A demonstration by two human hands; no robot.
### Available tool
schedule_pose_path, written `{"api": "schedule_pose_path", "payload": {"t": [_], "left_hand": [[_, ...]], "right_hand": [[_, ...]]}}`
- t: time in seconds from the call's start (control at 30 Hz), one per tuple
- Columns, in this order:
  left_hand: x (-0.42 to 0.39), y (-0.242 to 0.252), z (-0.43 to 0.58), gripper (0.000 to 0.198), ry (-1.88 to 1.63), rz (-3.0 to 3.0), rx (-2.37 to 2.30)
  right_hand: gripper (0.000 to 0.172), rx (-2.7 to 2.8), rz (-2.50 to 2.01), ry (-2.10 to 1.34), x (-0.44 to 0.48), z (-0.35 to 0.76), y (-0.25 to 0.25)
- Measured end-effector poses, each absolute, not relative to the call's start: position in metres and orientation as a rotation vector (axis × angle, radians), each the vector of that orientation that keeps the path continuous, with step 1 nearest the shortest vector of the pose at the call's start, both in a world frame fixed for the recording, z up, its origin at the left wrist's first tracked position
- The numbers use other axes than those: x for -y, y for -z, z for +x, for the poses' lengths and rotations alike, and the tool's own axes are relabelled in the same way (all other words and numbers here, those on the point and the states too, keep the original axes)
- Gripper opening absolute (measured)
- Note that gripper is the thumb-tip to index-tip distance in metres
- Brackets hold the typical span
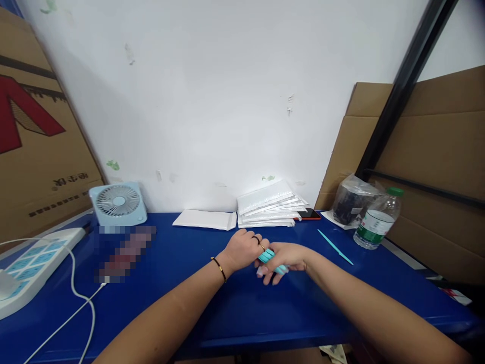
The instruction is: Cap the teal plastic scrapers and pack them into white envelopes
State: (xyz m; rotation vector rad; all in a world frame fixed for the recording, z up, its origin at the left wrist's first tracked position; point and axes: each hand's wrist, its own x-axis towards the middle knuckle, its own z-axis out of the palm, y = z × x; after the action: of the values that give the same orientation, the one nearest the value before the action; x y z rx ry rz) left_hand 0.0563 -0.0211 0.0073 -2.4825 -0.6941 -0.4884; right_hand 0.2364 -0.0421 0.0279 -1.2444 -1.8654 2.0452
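Several turquoise sticks [279, 269] in a bundle are held between both hands above the blue table [242, 313]. My left hand [247, 249] wears a ring and a dark bracelet, and its fingers are closed over the left end of the bundle. From the right, my right hand [283, 259] wraps its thumb and fingers round the same bundle. One separate turquoise stick [335, 246] lies on the table to the right of my hands. Behind them is a stack of white padded envelopes [265, 205], with a single white envelope [204, 219] to its left.
A light blue fan [118, 203], a white power strip [38, 268] and a white cable [74, 283] are on the left. At the right stand a water bottle [377, 222] and a dark item in clear plastic [349, 202]. A phone [309, 214] lies by the stack.
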Motion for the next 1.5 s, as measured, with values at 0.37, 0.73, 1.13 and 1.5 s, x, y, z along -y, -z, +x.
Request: {"api": "schedule_pose_path", "payload": {"t": [0.37, 0.73, 1.13, 1.5], "left_hand": [[0.023, -0.027, 0.049, 0.016, 0.074, -2.635, 1.239], [0.006, -0.012, 0.035, 0.015, 0.257, -2.548, 0.756], [-0.098, -0.026, -0.052, 0.131, -0.029, -2.771, 1.616], [-0.101, -0.027, -0.058, 0.074, -0.069, -2.990, 1.535]], "right_hand": [[0.023, 2.469, -1.699, 0.054, 0.047, 0.205, -0.025], [0.019, 2.142, -1.547, -1.495, 0.025, 0.210, -0.004], [0.005, 2.392, -1.754, -0.474, 0.017, 0.243, -0.006], [0.007, 2.349, -1.632, -0.591, 0.024, 0.273, -0.023]]}}
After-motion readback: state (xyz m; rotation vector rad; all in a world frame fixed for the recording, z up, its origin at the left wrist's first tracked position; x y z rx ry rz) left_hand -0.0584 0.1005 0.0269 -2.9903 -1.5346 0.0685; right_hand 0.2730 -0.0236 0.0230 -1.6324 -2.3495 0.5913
